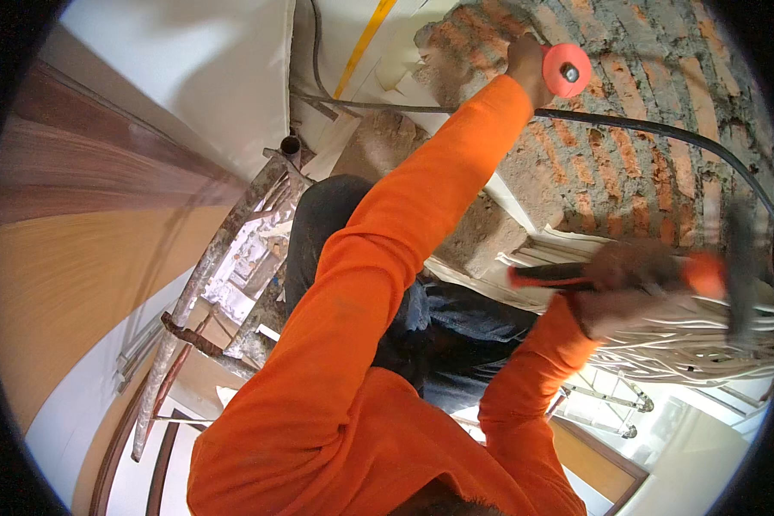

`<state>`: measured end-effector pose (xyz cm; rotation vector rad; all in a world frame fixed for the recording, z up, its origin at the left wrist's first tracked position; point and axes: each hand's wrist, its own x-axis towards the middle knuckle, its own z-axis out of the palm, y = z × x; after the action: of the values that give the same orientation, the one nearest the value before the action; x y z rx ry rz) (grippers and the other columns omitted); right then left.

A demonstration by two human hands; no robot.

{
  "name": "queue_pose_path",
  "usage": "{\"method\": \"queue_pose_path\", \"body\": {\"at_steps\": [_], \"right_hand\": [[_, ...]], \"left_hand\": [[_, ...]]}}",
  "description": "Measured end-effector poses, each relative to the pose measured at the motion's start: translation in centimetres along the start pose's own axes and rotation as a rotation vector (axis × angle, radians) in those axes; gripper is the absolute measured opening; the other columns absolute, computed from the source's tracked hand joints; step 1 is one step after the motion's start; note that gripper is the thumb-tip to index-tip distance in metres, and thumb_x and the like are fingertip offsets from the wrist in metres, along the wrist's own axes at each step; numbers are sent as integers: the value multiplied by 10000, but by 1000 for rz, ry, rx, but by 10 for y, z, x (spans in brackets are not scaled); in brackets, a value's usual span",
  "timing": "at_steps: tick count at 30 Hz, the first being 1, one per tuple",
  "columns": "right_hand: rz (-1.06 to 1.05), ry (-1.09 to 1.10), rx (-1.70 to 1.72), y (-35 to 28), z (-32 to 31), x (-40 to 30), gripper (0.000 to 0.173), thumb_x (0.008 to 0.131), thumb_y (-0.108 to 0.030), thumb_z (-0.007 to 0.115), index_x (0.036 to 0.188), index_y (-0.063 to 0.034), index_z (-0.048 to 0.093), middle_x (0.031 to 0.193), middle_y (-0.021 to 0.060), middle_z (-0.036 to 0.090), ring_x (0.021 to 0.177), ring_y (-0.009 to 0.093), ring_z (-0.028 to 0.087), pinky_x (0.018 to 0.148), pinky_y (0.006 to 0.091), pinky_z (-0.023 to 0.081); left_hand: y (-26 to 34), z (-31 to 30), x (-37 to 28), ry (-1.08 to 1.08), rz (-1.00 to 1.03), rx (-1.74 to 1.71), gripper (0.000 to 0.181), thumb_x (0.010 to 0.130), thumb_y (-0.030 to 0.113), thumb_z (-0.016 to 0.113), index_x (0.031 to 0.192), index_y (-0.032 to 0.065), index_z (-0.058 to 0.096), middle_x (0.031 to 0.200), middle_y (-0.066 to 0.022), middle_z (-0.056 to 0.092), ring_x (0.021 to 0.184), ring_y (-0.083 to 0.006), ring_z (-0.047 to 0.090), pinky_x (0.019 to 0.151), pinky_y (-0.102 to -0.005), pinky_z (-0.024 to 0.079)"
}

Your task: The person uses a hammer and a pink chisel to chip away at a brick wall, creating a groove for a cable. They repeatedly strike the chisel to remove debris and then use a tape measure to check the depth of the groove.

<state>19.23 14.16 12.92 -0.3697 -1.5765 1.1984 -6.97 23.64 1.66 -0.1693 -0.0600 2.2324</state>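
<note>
My left hand grips a cold chisel with a round red hand guard; the metal striking end faces me. The chisel's tip is hidden behind the guard. It is held against or close to a wall of exposed brick and mortar; contact cannot be seen. Lower right, my right hand is closed around the black-and-red handle of a hammer. Hand and hammer are blurred, and the dark head stands apart from the chisel.
A black cable crosses the brickwork below the chisel. Many pale cables run in a bundle under my right hand. Metal scaffold tubes stand at left, beside my dark-trousered legs. A ladder shows far below. A yellow strip hangs at the top.
</note>
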Motion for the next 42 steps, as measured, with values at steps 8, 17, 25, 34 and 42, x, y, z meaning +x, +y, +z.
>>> {"method": "queue_pose_path", "body": {"at_steps": [8, 17, 25, 34, 42], "right_hand": [[-463, 63, -71, 10, -18, 66, 600, 850, -730, 411, 689, -154, 466, 569, 11, 477, 514, 152, 486, 485, 321, 392], [934, -35, -337, 120, 7, -73, 569, 913, -677, 408, 628, -191, 331, 501, -60, 269, 334, 74, 204, 318, 242, 164], [920, 84, -214, 68, 20, -93, 554, 935, -643, 399, 692, -146, 370, 485, -42, 283, 326, 88, 222, 308, 252, 191], [585, 43, 59, 14, -9, -75, 594, 864, -701, 477, 776, -119, 391, 570, -23, 337, 360, 82, 286, 313, 237, 218], [215, -55, 289, 3, -24, -73, 750, 776, -853, 366, 633, -118, 392, 472, 8, 305, 352, 137, 292, 321, 274, 241]], "left_hand": [[-18, -6, 25, -120, 124, 124, 128, 865, 212, 488, 835, 98, 536, 848, -57, 612, 777, -230, 598, 691, -373, 485], [19, -90, 53, 287, 350, 154, 214, 902, 248, 488, 935, 52, 569, 926, -85, 644, 791, -232, 625, 737, -367, 507], [-34, -18, -29, 265, -54, 270, 332, 973, 313, 341, 949, 48, 539, 956, -97, 599, 789, -212, 591, 683, -445, 490], [10, -11, -46, -29, 77, 366, 226, 895, 315, 456, 805, 117, 520, 794, -49, 575, 766, -219, 578, 738, -416, 519], [19, -40, -39, -114, 181, 571, 306, 906, 381, 468, 951, 91, 555, 936, -57, 590, 954, -213, 578, 835, -399, 500]]}}
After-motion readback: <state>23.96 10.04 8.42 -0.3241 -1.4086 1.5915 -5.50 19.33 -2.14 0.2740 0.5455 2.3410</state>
